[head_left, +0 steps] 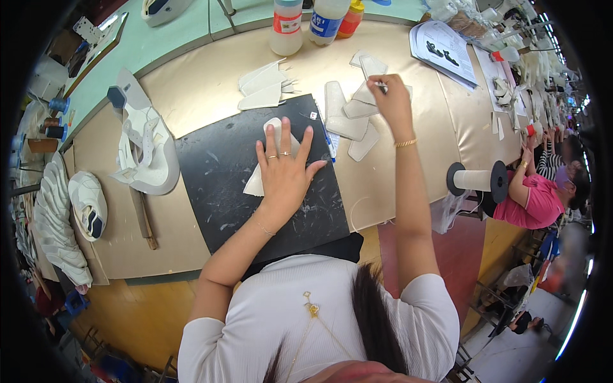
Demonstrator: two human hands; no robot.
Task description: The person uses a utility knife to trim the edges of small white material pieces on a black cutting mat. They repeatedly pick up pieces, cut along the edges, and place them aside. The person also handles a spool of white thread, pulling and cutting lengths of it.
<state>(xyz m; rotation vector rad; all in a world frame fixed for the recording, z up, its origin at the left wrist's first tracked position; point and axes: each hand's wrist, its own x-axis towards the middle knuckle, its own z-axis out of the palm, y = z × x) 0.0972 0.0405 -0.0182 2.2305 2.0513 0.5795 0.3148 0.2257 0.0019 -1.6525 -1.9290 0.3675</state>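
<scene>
My left hand (pixel 281 163) lies flat with fingers spread on a white shoe-upper piece (pixel 254 183), which rests on a black mat (pixel 217 185). Much of that piece is hidden under the palm and fingers. Off to the right, my right hand (pixel 392 105) is over a loose group of white cut pieces (pixel 345 112), its fingertips pinched together. Something small and dark shows at the fingertips, too small to name. A blue-and-white pen (pixel 330 145) lies along the mat's right edge. Beyond the mat is another small stack of white pieces (pixel 263 89) with loose thread ends.
Left of the mat lie a white shoe upper (pixel 163 166), a hammer (pixel 142 217) partly under it, and another white shoe (pixel 88 204). Bottles (pixel 287 32) stand at the back. A thread spool (pixel 476 180) and printed sheets (pixel 444 54) are rightward; a person in pink (pixel 533 198) sits beyond.
</scene>
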